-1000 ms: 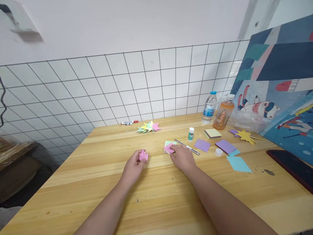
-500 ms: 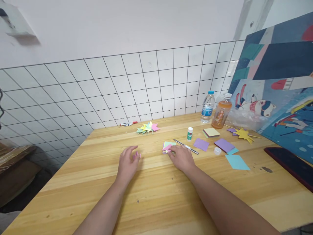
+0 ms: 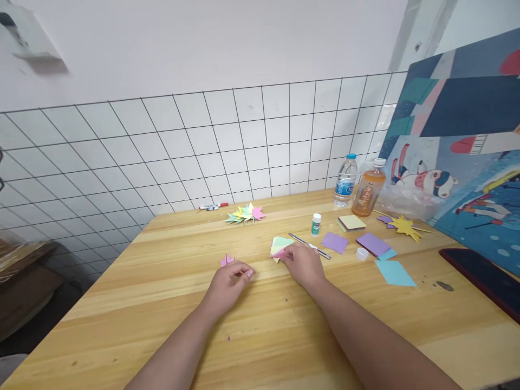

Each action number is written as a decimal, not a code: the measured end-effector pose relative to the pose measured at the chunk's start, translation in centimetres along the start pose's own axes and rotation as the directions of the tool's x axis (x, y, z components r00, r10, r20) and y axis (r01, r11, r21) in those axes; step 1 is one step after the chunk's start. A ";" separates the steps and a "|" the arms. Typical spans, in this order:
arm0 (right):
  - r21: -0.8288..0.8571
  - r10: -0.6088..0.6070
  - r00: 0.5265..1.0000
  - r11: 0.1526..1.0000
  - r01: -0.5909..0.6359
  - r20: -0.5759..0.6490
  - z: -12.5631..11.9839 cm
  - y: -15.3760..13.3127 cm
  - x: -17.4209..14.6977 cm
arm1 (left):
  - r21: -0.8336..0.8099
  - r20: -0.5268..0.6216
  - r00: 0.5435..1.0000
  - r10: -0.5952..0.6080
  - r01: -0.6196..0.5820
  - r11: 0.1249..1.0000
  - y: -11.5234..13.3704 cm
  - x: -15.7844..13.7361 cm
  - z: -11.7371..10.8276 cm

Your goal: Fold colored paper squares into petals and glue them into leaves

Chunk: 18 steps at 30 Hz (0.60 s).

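Cam, qty 1, type head: worn on you, your own eye-level side. Faces fwd & down, over your L hand [image 3: 229, 283] & R hand [image 3: 304, 265], seen from behind/above. Range: med.; both hands approx. mid-frame, small, wide-angle. Your L forearm [image 3: 182, 336] & R forearm [image 3: 365, 330] run in from btm edge, nearest lens. Coverage: tabletop [image 3: 122, 303] around hands; tiled wall [image 3: 203, 151] beyond them; printed panel [image 3: 467, 108] well R of your R hand, cut by frame edge. Pic squeezed vert.
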State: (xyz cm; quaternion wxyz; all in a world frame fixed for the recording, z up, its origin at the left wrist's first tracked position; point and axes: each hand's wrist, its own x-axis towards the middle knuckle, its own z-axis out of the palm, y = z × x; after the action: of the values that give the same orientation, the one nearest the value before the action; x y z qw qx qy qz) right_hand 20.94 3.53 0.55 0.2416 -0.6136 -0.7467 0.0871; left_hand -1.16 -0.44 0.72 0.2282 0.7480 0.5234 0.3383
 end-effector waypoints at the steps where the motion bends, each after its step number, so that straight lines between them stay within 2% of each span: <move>1: -0.010 0.004 1.000 1.000 -0.004 0.019 -0.1 0.0 0.0 | -0.004 0.015 1.000 0.002 -0.001 1.000 0.1 0.0 0.0; 5: 0.004 -0.060 0.997 0.998 0.059 0.041 -0.3 -0.1 -0.2 | -0.060 0.067 0.997 -0.026 0.030 0.998 0.4 -0.1 0.0; 8: 0.054 -0.150 0.987 0.987 0.153 -0.058 -0.2 -0.4 -0.3 | -0.155 0.091 0.995 -0.045 0.058 0.986 0.3 -0.2 0.0; 10: 0.105 -0.250 0.958 0.959 0.265 -0.140 -0.1 -0.7 -0.5 | -0.239 0.107 0.992 -0.070 0.094 0.967 0.3 -0.2 0.0; 13: 0.186 -0.415 0.885 0.872 0.453 -0.209 -0.2 -1.5 -1.0 | -0.392 0.183 0.977 -0.109 0.174 0.904 0.4 -0.2 0.1; 15: 0.217 -0.484 0.848 0.823 0.525 -0.216 -0.3 -2.1 -1.4 | -0.474 0.224 0.968 -0.112 0.209 0.856 0.5 -0.3 0.2; 18: 0.252 -0.559 0.807 0.767 0.591 -0.189 -0.5 -2.9 -2.0 | -0.498 0.193 0.971 -0.140 0.219 0.839 0.6 -0.2 0.3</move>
State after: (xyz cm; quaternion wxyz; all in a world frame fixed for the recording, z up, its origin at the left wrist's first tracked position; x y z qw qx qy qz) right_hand 18.87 0.88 1.74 0.3844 -0.3151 -0.8632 0.0889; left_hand -0.61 -0.87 0.87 0.4892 0.6300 0.4630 0.3865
